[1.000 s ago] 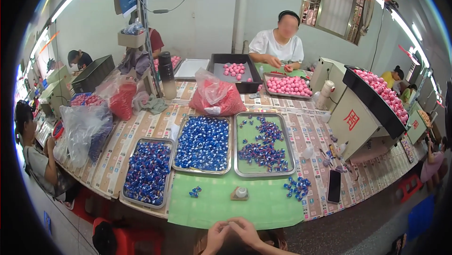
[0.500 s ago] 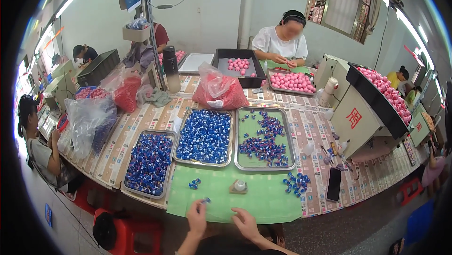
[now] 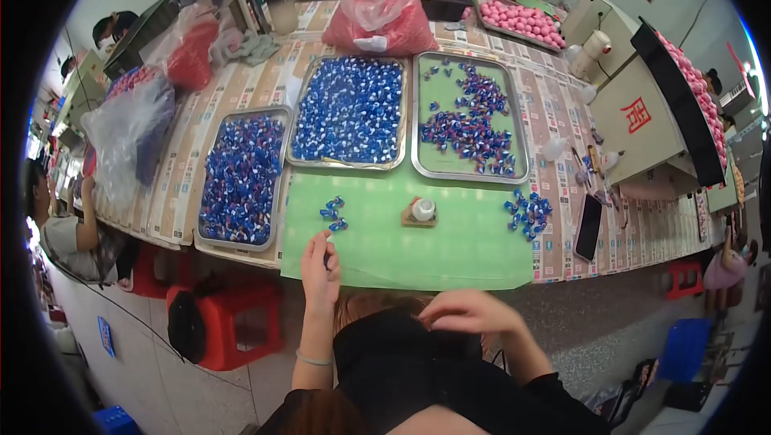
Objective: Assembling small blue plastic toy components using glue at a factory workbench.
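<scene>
My left hand (image 3: 321,270) is at the front edge of the green sheet (image 3: 474,254), fingers pinched around a small blue piece that barely shows between them. Just beyond its fingertips lie several small blue-and-white pieces (image 3: 333,214). My right hand (image 3: 467,310) hovers off the table's front edge, close to my body, with loosely bent fingers apart from anything I can see. A small white round-topped bottle (image 3: 423,209) stands on a little brown base at the sheet's middle. Another pile of blue pieces (image 3: 528,214) rests at the sheet's right edge.
Behind the sheet stand three metal trays of blue pieces: a left tray (image 3: 277,186), a middle tray (image 3: 401,146) and a right tray (image 3: 520,146). A phone (image 3: 589,228) lies to the right. Beyond are a red-filled bag (image 3: 377,21) and a beige machine (image 3: 626,106). A red stool (image 3: 233,322) stands lower left.
My view has tipped downward, so the table sits higher in the picture. My right hand has drawn back off the sheet toward my body. The left hand stays near the small group of pieces.
</scene>
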Demonstrator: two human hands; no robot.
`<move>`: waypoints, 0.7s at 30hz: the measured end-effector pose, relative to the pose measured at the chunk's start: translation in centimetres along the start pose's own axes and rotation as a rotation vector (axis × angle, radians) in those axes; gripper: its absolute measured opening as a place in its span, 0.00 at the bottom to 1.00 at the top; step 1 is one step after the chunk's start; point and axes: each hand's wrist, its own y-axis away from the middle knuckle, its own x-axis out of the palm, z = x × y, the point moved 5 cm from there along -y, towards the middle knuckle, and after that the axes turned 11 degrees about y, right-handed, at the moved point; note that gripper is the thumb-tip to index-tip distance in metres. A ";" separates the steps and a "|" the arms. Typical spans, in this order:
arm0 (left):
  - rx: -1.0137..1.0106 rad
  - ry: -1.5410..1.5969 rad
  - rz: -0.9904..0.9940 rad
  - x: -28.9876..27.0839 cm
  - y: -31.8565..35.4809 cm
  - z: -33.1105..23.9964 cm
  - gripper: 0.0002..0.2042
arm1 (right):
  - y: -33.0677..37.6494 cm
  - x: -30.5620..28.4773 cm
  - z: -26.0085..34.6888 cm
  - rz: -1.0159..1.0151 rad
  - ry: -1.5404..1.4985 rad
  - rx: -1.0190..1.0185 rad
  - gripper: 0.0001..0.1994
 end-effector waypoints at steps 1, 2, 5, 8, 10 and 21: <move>-0.001 0.009 -0.020 -1.0 -0.3 0.4 0.09 | -0.1 -2.2 0.8 -0.006 0.036 0.087 0.10; -0.240 0.394 0.055 -1.3 -0.7 2.0 0.08 | -0.4 -4.5 0.1 -0.098 0.118 0.105 0.10; -0.517 0.865 -0.007 -0.4 0.5 4.2 0.09 | -3.6 -10.7 -3.9 -0.470 0.212 0.303 0.10; -0.690 0.657 -0.078 1.1 1.2 5.9 0.10 | -8.4 -15.3 -8.6 -0.732 0.619 0.225 0.08; -0.702 0.699 0.115 1.2 0.2 6.7 0.11 | -11.9 -16.4 -10.4 -0.806 0.834 0.133 0.07; -0.670 0.599 0.069 4.2 -2.1 7.1 0.13 | -14.4 -18.9 -13.5 -0.663 0.598 0.327 0.10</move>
